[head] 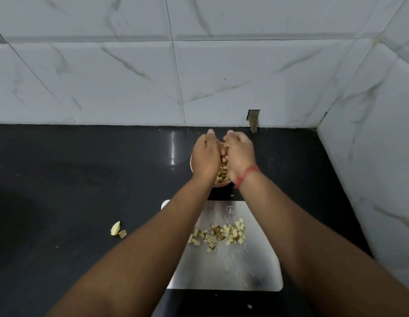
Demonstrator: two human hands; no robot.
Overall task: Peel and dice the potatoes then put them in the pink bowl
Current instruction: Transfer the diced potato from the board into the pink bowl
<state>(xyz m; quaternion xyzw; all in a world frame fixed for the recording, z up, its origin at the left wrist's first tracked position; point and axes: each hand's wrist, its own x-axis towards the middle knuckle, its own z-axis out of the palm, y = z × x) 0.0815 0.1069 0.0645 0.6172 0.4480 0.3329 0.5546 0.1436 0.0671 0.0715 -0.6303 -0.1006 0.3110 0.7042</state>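
The pink bowl (191, 164) sits on the black counter beyond the cutting board, mostly hidden under my hands; only its left rim and front edge show. Potato dice (222, 176) lie inside it. My left hand (204, 156) and my right hand (240, 154) are cupped together right above the bowl, palms facing, fingers curled around potato dice. A red thread circles my right wrist. More potato dice (219, 234) lie scattered across the middle of the steel cutting board (256, 271).
Two potato scraps (117, 229) lie on the black counter (84, 179) left of the board. White marble-tile walls close off the back and the right side. A broken notch (253, 118) marks the back wall's base.
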